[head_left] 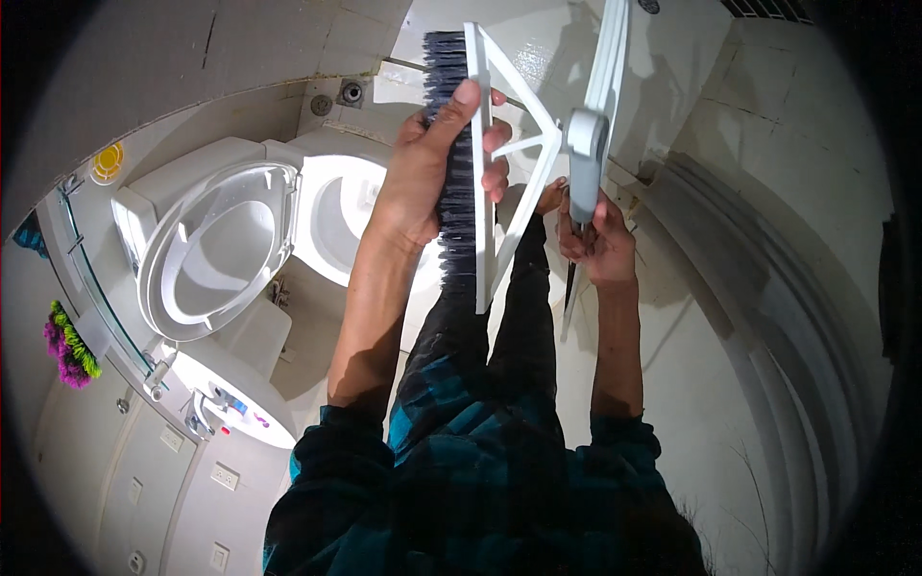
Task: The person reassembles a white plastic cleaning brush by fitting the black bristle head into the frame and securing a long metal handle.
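Note:
My left hand is closed round a white brush head with dark bristles, the thumb on top and the fingertips showing through its triangular frame. The bristles face left, toward my palm. Beside it, my right hand grips the lower end of a grey and white tool; a long ridged white piece runs up from it, out of the top of the view. A thin dark and pale strip hangs below that hand. Whether the tool joins the brush frame I cannot tell.
A toilet with a raised lid stands on my left, close to a sink and a glass shelf. Purple and green artificial flowers sit at the far left. A grey curtain hangs on my right.

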Tool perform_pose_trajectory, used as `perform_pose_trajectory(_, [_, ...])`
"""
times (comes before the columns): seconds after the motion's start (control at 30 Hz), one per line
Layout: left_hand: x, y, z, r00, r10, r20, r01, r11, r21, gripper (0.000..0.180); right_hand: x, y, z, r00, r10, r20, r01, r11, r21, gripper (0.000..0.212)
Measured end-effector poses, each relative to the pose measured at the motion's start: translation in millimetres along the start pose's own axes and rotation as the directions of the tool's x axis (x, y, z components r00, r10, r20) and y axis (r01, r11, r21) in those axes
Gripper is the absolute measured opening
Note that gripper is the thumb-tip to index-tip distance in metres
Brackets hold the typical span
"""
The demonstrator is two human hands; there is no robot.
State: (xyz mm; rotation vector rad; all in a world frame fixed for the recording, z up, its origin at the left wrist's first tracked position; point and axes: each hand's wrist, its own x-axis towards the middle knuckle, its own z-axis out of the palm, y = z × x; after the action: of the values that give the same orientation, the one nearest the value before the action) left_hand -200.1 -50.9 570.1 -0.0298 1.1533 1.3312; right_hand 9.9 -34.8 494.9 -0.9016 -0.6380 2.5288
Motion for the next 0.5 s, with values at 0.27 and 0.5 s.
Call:
perform_pose_trajectory(0.27, [-14,3,-4,0.999,-0.043,-0.018,0.042,0.998,-0.051,0.037,5,-5,-4,0.996,-0.028,0.086,0.036,0.996,-0.085,0.053])
perform_pose_trajectory(0.5, [-19,2,1,0.998,-0.06,0.024,0.063,0.981,-0.182,0.036,10,-1,-19,0.989,-0.038,0.145,0.04,0.999,-0.011,0.049])
